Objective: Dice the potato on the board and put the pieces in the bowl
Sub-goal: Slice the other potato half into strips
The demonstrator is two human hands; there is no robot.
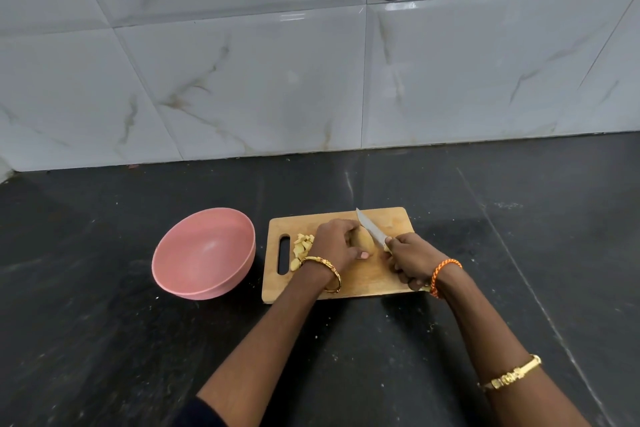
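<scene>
Our right hand [412, 262] grips the knife [372, 230], its blade tilted over the potato [364, 240], which our left hand [337, 244] holds with curled fingers mid-board [374, 282]. Diced pieces [302, 248] lie near the board's left edge by the handle slot; the pink bowl [204, 253] sits just beside that edge, with dark counter [104, 340] open all round.

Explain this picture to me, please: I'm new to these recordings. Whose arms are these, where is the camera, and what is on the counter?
No machine here: a person wears a camera on the head, looking down at their own hands. The left hand grips a pale peeled potato on the wooden cutting board. The right hand holds a steel knife, its blade against the potato. Small cut potato pieces lie near the board's handle slot. An empty pink round bowl stands left of the board on the black counter.
</scene>
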